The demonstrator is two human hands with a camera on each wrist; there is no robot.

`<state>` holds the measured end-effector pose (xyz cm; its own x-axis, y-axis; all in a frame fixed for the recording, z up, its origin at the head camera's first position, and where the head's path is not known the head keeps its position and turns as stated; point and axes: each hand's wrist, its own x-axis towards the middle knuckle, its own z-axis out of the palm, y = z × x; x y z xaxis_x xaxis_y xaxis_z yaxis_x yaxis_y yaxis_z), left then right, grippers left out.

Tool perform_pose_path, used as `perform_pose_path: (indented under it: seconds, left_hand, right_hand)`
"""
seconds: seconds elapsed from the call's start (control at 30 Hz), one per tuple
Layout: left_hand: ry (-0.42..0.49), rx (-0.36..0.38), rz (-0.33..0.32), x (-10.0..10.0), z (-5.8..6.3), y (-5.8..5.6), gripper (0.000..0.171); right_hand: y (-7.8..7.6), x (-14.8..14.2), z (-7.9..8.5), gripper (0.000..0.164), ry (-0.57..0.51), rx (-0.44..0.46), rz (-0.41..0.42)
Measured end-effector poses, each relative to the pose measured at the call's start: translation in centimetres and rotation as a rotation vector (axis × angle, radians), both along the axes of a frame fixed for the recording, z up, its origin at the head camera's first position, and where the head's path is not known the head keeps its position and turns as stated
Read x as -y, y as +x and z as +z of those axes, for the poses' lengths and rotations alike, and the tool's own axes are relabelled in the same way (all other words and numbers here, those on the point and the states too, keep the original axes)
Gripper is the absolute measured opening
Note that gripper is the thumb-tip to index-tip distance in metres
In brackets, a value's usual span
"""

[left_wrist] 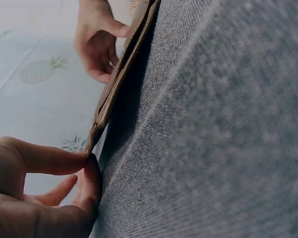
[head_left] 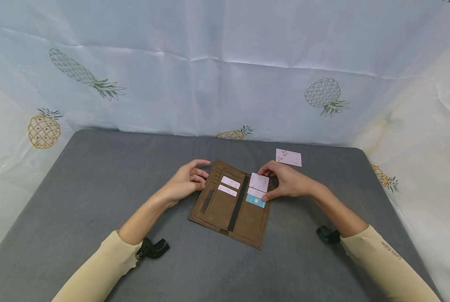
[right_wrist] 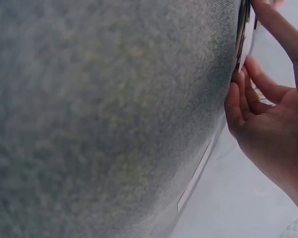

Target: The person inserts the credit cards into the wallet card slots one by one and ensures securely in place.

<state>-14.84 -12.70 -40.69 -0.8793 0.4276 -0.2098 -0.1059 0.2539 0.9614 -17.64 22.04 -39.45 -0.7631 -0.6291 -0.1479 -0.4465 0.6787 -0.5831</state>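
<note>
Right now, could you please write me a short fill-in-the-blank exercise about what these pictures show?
The cloth-covered table under the open brown leather wallet is ____ in colour.
In the head view, the person's left hand has its grip on the wallet's ____-hand edge.
There, the bright blue rectangular card sits in the wallet's ____-hand half.
Outside the wallet, exactly ____ pale pink rectangular card lies on the table.

Missing words: grey; left; right; one.

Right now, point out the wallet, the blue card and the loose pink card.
Wallet point(head_left: 249, 224): head view, bare lower right panel.
Blue card point(head_left: 254, 201): head view, middle of visible part.
Loose pink card point(head_left: 289, 158): head view, face centre.
</note>
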Motion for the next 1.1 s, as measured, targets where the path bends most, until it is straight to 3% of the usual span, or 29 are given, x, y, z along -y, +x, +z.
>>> perform_pose_path:
  seconds: [0.47,0.77,1.1]
  left_hand:
    - [-0.001,-0.013,-0.002,-0.1,0.1,0.1,0.069]
    - [0.003,-0.015,0.003,-0.1,0.0,0.1,0.068]
    - [0.004,-0.018,0.000,-0.1,-0.1,0.1,0.068]
  right_hand:
    - [1.3,0.6,0.5,0.062,-0.010,-0.031,-0.059]
    - [1.7,0.4,0.1,0.049,-0.065,-0.044,-0.039]
    - [1.5,0.4,0.2,0.045,-0.064,-0.026,-0.042]
